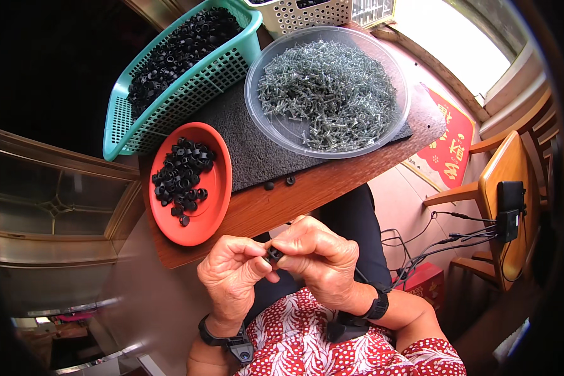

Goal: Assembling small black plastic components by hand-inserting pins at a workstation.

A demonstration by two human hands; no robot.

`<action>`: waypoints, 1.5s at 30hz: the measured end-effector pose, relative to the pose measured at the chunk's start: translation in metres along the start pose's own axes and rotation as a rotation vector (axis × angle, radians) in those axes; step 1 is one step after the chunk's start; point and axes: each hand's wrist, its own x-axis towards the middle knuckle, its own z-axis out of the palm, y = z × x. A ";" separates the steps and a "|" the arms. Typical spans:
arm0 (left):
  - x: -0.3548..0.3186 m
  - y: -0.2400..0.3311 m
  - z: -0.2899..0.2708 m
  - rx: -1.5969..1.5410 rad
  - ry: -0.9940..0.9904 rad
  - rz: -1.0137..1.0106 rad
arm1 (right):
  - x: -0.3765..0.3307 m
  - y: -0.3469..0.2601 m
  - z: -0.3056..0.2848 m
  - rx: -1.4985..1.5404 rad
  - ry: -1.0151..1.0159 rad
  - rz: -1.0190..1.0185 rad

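Observation:
Just beyond the table's near edge, over my lap, my left hand point(230, 279) and my right hand point(319, 258) meet fingertip to fingertip. Thumbs and forefingers of both pinch a small black plastic cap point(274, 253), whose far side the fingers cover. Similar black caps point(180, 172) lie in an oval orange-red plate point(214, 216) to the left of my hands. A clear round tub point(252, 116) farther off holds a heap of small transparent plastic pieces point(332, 91); their exact kind is too small to tell.
A green plastic basket point(219, 69) full of black parts stands at the far left, a cream perforated basket point(307, 17) behind the tub. Two loose caps point(290, 180) sit at the dark mat's point(244, 166) near edge. A wooden chair point(504, 188) with cables stands at right.

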 end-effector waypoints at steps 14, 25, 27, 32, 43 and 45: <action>-0.001 0.005 0.007 -0.081 -0.018 -0.072 | 0.000 -0.001 -0.003 -0.018 -0.020 -0.023; 0.003 -0.010 0.002 -0.026 -0.071 0.086 | 0.002 -0.002 -0.005 0.119 -0.019 0.002; 0.003 -0.012 0.002 -0.029 -0.070 0.087 | 0.001 0.001 -0.006 0.060 -0.033 -0.035; 0.003 -0.020 0.012 0.052 0.014 0.147 | -0.001 0.003 -0.003 0.100 0.003 -0.012; -0.003 -0.038 0.011 -0.029 0.038 0.255 | -0.003 0.001 -0.002 0.127 0.010 0.029; -0.003 -0.040 0.011 -0.042 0.045 0.242 | -0.003 0.003 -0.002 0.102 0.004 -0.012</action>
